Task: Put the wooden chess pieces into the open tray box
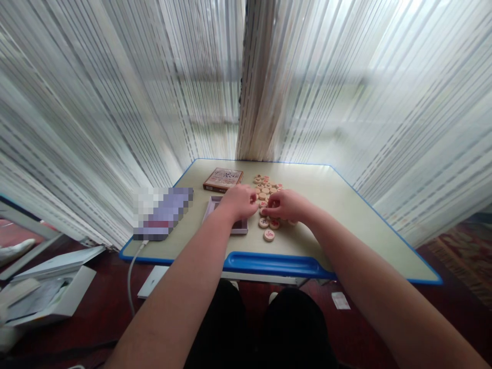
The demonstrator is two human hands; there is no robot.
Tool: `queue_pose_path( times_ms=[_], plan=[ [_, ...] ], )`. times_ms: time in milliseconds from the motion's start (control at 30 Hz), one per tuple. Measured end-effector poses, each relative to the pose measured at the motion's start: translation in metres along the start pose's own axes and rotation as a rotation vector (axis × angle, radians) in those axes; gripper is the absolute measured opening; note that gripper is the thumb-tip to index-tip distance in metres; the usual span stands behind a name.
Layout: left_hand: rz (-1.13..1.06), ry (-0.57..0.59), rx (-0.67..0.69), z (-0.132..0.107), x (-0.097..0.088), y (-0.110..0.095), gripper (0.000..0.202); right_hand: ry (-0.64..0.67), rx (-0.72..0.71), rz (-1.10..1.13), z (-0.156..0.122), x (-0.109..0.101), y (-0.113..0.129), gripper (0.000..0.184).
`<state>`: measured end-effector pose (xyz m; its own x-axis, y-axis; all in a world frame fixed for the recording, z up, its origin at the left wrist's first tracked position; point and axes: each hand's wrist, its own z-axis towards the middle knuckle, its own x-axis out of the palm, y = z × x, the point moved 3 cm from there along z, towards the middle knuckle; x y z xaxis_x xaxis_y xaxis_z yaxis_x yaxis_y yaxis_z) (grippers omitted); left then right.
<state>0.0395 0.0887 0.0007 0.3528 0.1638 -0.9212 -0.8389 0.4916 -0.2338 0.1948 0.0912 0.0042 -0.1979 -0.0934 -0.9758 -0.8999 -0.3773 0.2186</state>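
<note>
The tabletop (346, 215) was pale beige with a bright blue rim. On it, the discs (269, 235) were tan wood, several marked in red. Also on it were a brown lid (223, 179) with a pale picture and a lilac tray (239, 228). Behind the tabletop, white curtains (115, 102) bore fine vertical stripes. Beneath it, the floor (103, 307) was dark red-brown.
</note>
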Motion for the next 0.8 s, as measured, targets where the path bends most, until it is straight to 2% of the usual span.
queue_pose_path(
  times_ms=[267, 567, 800],
  plan=[
    [0.052, 0.04, 0.007, -0.0022, -0.001, 0.0002, 0.024, -0.021, -0.037, -0.029, -0.0023, -0.0019, 0.0062, 0.029],
    [0.026, 0.064, -0.004, -0.0017, 0.0007, 0.0014, 0.023, -0.037, -0.053, 0.071, -0.0007, -0.0027, 0.0042, 0.018],
    [-0.009, 0.067, -0.034, -0.0017, 0.0019, 0.0027, 0.022, -0.081, -0.151, 0.07, -0.0005, -0.0008, 0.005, 0.014]
  ],
)
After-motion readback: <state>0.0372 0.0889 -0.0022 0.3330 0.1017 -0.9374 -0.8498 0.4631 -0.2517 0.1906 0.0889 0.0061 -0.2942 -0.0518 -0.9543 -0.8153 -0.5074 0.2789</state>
